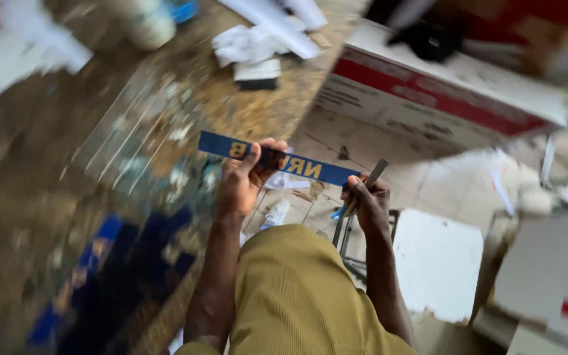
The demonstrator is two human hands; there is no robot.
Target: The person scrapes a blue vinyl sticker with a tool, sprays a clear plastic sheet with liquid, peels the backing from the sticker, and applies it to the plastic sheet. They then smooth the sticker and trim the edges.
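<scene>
1. Two hands hold one long blue strip (277,158) with yellow lettering, stretched between them above our knee (297,289), which is clothed in olive fabric
2. Our left hand (244,177) is closed around the strip near its middle, thumb on top, so the strip's left end juts out free beyond it
3. Our right hand (366,200) is closed on the strip's right end and also grips a thin grey tool (373,174) that points up and to the right; what kind of tool it is we cannot tell
4. Below the strip lies a pale tiled floor (428,184) with scraps of paper on it
5. Behind the strip stands a white carton (442,85) with a red band, close to the right hand
6. To the left runs a cluttered, paint-flecked surface (165,125), blurred, with white paper pieces (258,46) at its far end
7. A white board (438,263) lies just right of our right forearm, and a blue patch (119,276) shows lower left, too blurred to name
</scene>
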